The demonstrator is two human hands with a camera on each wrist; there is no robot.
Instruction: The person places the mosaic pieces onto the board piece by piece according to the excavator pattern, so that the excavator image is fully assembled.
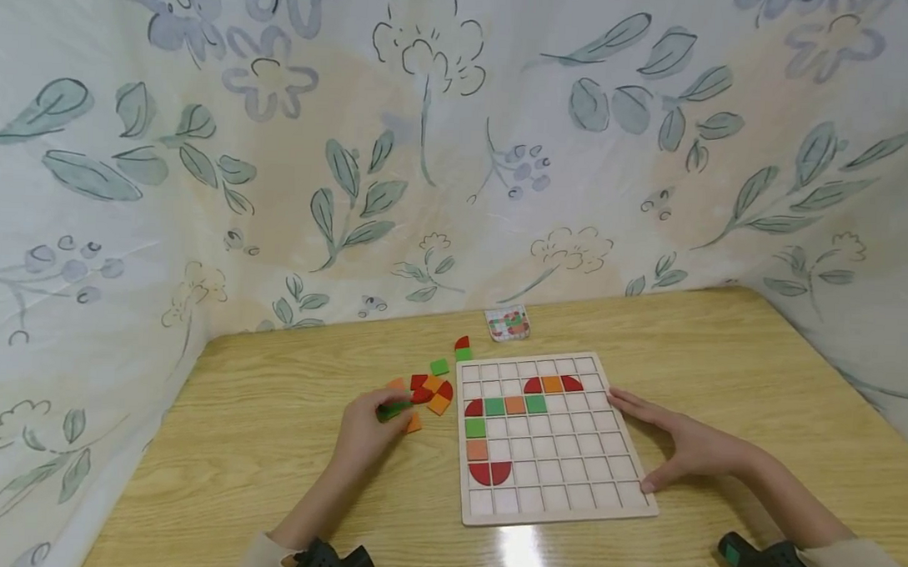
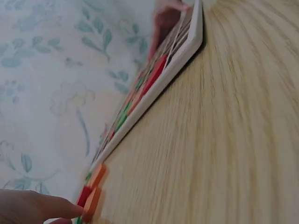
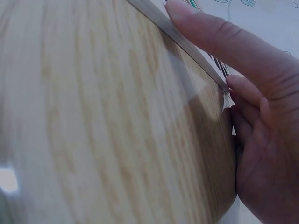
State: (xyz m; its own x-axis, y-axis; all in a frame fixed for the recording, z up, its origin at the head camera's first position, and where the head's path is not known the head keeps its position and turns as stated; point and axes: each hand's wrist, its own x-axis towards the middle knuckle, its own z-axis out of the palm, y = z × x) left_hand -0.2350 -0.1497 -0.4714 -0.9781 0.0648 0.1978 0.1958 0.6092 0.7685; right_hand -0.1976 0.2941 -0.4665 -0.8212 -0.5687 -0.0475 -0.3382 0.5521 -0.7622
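My left hand [image 1: 370, 426] reaches into a loose pile of flat tiles left of the board, its index fingertip at a red tile [image 1: 422, 395]. Between thumb and index a green tile [image 1: 391, 411] shows. In the left wrist view the straight index finger [image 2: 56, 208] meets red and orange tiles. A square wooden grid board [image 1: 567, 493] holds red quarter-round tiles and green and orange squares in its upper and left cells. My right hand [image 1: 692, 442] spreads along the board's right edge, thumb near the lower corner; in the right wrist view its thumb [image 3: 210, 35] lies over the rim.
A small pattern card [image 1: 508, 323] lies behind the board, near the floral curtain [image 1: 429, 149]. Beside the board's upper left corner are a red quarter-round [image 1: 463, 343] touching a green square [image 1: 462, 355], and another green square [image 1: 439, 366]. All rest on a wooden table [image 1: 268, 444].
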